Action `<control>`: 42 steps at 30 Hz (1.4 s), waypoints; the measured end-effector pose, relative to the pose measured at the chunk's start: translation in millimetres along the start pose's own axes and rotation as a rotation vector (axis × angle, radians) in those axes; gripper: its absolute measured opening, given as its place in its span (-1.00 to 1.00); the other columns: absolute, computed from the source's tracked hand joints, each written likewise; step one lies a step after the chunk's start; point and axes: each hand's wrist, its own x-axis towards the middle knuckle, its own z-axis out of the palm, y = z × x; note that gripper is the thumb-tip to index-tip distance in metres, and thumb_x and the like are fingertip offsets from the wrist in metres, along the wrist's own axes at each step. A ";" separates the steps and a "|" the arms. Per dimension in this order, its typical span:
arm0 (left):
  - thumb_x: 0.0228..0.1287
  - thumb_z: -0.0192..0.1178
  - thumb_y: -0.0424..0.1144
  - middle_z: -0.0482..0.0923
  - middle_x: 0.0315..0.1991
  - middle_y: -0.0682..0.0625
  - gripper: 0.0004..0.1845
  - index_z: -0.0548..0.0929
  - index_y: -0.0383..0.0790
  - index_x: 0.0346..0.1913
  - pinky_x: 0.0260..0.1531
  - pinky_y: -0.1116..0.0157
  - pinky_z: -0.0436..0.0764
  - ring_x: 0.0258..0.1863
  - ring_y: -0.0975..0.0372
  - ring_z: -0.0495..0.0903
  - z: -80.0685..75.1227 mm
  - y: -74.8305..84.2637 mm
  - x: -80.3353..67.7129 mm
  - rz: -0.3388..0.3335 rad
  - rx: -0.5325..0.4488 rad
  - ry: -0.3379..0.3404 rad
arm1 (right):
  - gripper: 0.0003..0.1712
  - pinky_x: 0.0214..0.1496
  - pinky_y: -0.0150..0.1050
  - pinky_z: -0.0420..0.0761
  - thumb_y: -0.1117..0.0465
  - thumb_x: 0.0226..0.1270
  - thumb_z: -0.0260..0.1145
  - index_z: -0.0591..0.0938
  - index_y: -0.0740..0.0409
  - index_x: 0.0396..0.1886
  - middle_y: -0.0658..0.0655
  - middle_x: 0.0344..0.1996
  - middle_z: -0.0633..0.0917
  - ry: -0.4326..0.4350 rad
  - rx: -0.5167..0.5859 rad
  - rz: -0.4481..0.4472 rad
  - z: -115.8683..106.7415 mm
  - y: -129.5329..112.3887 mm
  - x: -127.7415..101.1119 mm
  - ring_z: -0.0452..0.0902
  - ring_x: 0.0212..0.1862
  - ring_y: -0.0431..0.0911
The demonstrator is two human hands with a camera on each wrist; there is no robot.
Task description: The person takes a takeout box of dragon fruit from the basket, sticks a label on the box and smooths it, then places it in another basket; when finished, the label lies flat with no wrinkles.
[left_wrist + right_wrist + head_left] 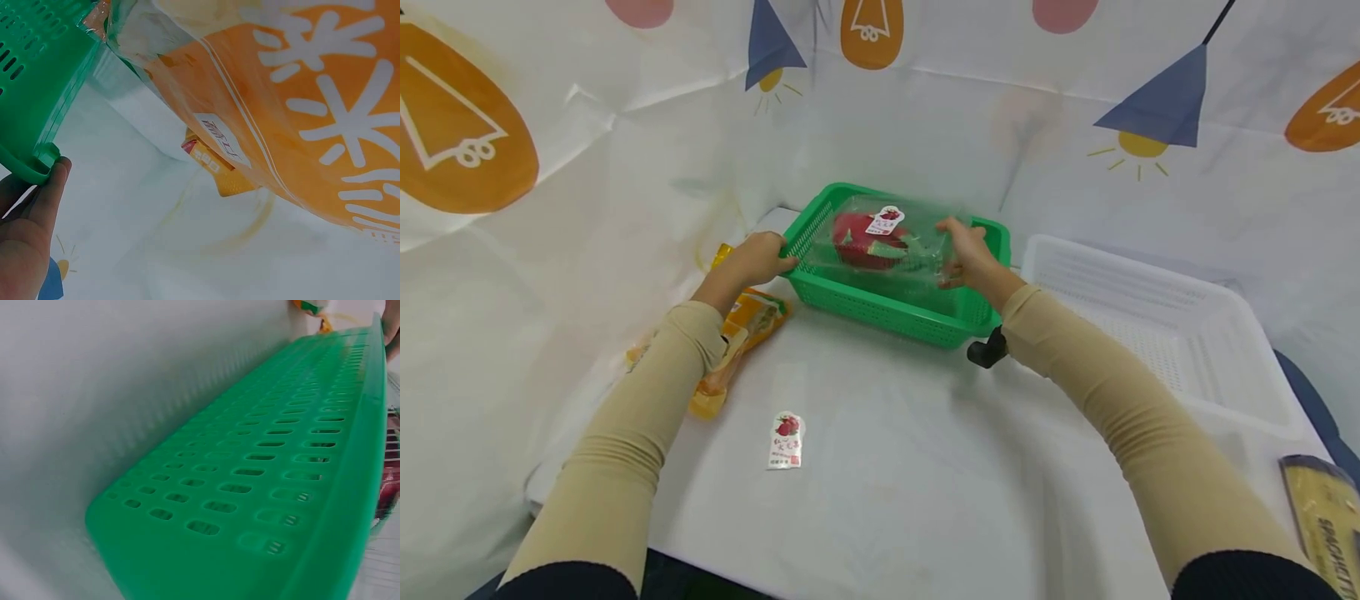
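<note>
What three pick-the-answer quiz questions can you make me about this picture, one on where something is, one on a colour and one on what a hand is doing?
1. Where is the clear box with the red fruit?
A. In the green basket
B. In the white tray
C. On the cloth by the small label

2. What colour is the big tray to the right of the green basket?
A. Blue
B. White
C. Orange

3. What is the left hand doing?
A. Lying flat on the table
B. Holding the small label
C. Holding the green basket's rim

Answers:
1. A, the box sits inside the basket, with the right hand on it.
2. B, the head view shows it plain white.
3. C, its grip is on the basket's left edge, also seen in the left wrist view.
</note>
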 end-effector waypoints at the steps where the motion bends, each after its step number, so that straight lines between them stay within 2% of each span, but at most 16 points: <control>1: 0.43 0.01 -0.24 0.32 -0.47 -0.12 -0.76 0.43 -0.39 -0.32 -0.32 0.15 0.40 -0.40 0.05 0.35 0.2 -0.1 0.2 0.001 -0.001 0.001 | 0.09 -0.25 -0.05 0.55 -0.06 0.34 0.07 -0.57 -0.12 0.43 0.29 0.32 0.00 0.004 -0.002 0.001 0.4 0.6 1.0 -0.04 -0.73 -0.12; 7: 0.42 0.03 -0.24 0.33 -0.46 -0.13 -0.76 0.44 -0.40 -0.30 -0.31 0.15 0.40 -0.41 0.06 0.35 0.3 1.2 -0.3 0.003 0.001 0.006 | 0.07 -0.13 0.02 0.56 -0.06 0.33 0.08 -0.52 -0.12 0.45 0.26 0.35 -0.04 0.011 -0.015 0.012 1.1 1.7 5.8 0.15 -0.63 -0.06; 10: 0.42 0.04 -0.23 0.36 -0.42 -0.16 -0.75 0.46 -0.44 -0.24 -0.26 0.12 0.41 -0.38 0.04 0.35 0.4 1.2 -0.4 -0.003 0.003 0.005 | 0.08 -0.06 0.06 0.54 -0.06 0.33 0.08 -0.52 -0.14 0.45 0.27 0.39 -0.07 0.001 -0.013 0.024 1.8 1.0 6.8 0.31 -0.42 0.03; 12: 0.42 0.03 -0.23 0.38 -0.37 -0.19 -0.73 0.46 -0.47 -0.19 -0.21 0.10 0.41 -0.34 0.02 0.36 0.4 0.2 -0.2 -0.011 0.000 0.001 | 0.09 -0.03 0.07 0.53 -0.06 0.33 0.08 -0.56 -0.15 0.43 0.29 0.41 -0.10 -0.011 -0.019 0.030 2.8 0.8 7.4 0.35 -0.24 0.11; 15: 0.43 0.03 -0.23 0.45 -0.25 -0.27 -0.69 0.47 -0.52 -0.09 -0.12 0.06 0.42 -0.27 -0.01 0.39 0.5 -0.4 0.3 -0.018 -0.001 -0.005 | 0.12 0.00 0.08 0.52 -0.06 0.33 0.09 -0.61 -0.17 0.41 0.29 0.44 -0.17 -0.024 -0.032 0.039 3.3 0.7 6.5 0.33 -0.10 0.17; 19: 0.44 0.01 -0.22 0.45 -0.06 -0.36 -0.60 0.44 -0.58 0.05 -0.02 0.02 0.39 -0.18 -0.04 0.39 0.9 -1.8 1.2 -0.027 -0.010 -0.020 | 0.14 -0.01 0.09 0.52 -0.07 0.33 0.10 -0.63 -0.19 0.39 0.25 0.45 -0.22 -0.025 -0.055 0.051 4.2 1.0 5.4 0.32 -0.34 0.07; 21: 0.44 0.01 -0.22 0.44 0.00 -0.37 -0.58 0.42 -0.59 0.09 0.00 0.02 0.38 -0.16 -0.04 0.38 1.2 -2.2 1.9 -0.028 -0.013 -0.021 | 0.14 -0.02 0.09 0.53 -0.08 0.33 0.11 -0.63 -0.20 0.39 0.25 0.45 -0.20 -0.024 -0.061 0.056 4.1 1.0 5.6 0.30 -0.37 0.05; 23: 0.44 0.01 -0.22 0.44 -0.02 -0.38 -0.59 0.43 -0.58 0.07 -0.01 0.02 0.39 -0.17 -0.04 0.38 1.4 -2.3 2.3 -0.028 -0.011 -0.022 | 0.14 -0.03 0.09 0.54 -0.08 0.33 0.10 -0.63 -0.20 0.39 0.27 0.44 -0.17 -0.025 -0.067 0.060 3.9 0.7 6.0 0.34 -0.28 0.09; 25: 0.44 0.01 -0.22 0.44 -0.03 -0.39 -0.60 0.44 -0.58 0.05 -0.02 0.02 0.39 -0.18 -0.05 0.39 1.4 -1.8 2.1 -0.028 -0.010 -0.021 | 0.13 -0.03 0.09 0.54 -0.08 0.33 0.11 -0.62 -0.21 0.40 0.30 0.43 -0.13 -0.029 -0.067 0.066 3.5 0.0 6.4 0.36 -0.08 0.17; 27: 0.44 0.01 -0.22 0.43 0.01 -0.40 -0.59 0.42 -0.59 0.07 0.00 0.02 0.39 -0.13 -0.06 0.40 1.2 -0.9 1.1 -0.023 -0.010 -0.020 | 0.13 -0.02 0.09 0.53 -0.09 0.33 0.10 -0.62 -0.22 0.40 0.34 0.41 -0.08 -0.033 -0.074 0.080 3.2 -1.2 6.6 0.28 0.13 0.25; 29: 0.45 0.00 -0.22 0.45 -0.08 -0.37 -0.63 0.45 -0.56 -0.01 -0.05 0.04 0.40 -0.17 -0.06 0.41 0.8 0.1 0.4 -0.026 -0.009 -0.024 | 0.12 -0.01 0.08 0.53 -0.10 0.33 0.10 -0.60 -0.23 0.40 0.37 0.39 -0.04 -0.040 -0.082 0.095 2.7 -2.4 6.9 0.22 0.23 0.27; 34: 0.44 0.01 -0.22 0.45 -0.01 -0.40 -0.61 0.44 -0.57 0.05 -0.01 0.02 0.39 -0.12 -0.06 0.40 0.3 -0.4 0.9 -0.023 -0.004 -0.023 | 0.11 0.00 0.07 0.53 -0.13 0.32 0.10 -0.56 -0.21 0.43 0.44 0.32 0.05 -0.050 -0.100 0.121 2.5 -5.8 7.9 0.19 0.26 0.28; 36: 0.44 0.01 -0.22 0.37 0.15 -0.43 -0.53 0.38 -0.61 0.16 0.11 0.00 0.34 0.03 -0.09 0.39 0.1 -1.0 1.8 -0.025 -0.004 -0.029 | 0.11 0.02 0.07 0.52 -0.14 0.32 0.10 -0.56 -0.21 0.42 0.45 0.32 0.05 -0.054 -0.104 0.133 1.9 -6.3 8.7 0.18 0.27 0.28; 39: 0.44 0.01 -0.22 0.20 0.29 -0.45 -0.44 0.25 -0.65 0.26 0.22 -0.04 0.22 0.25 -0.15 0.26 -0.3 -1.0 2.6 -0.026 0.000 -0.040 | 0.09 0.04 0.08 0.50 -0.13 0.34 0.09 -0.54 -0.18 0.44 0.45 0.35 0.01 -0.062 -0.105 0.152 -0.2 -5.5 9.8 0.12 0.31 0.28; 42: 0.45 0.00 -0.22 0.18 0.30 -0.45 -0.43 0.23 -0.65 0.28 0.24 -0.04 0.20 0.28 -0.16 0.21 -0.1 0.0 2.6 -0.029 -0.001 -0.047 | 0.01 0.05 0.08 0.50 -0.10 0.38 0.06 -0.44 -0.13 0.48 0.44 0.38 -0.03 -0.075 -0.116 0.163 -3.7 -2.8 11.2 0.06 0.35 0.29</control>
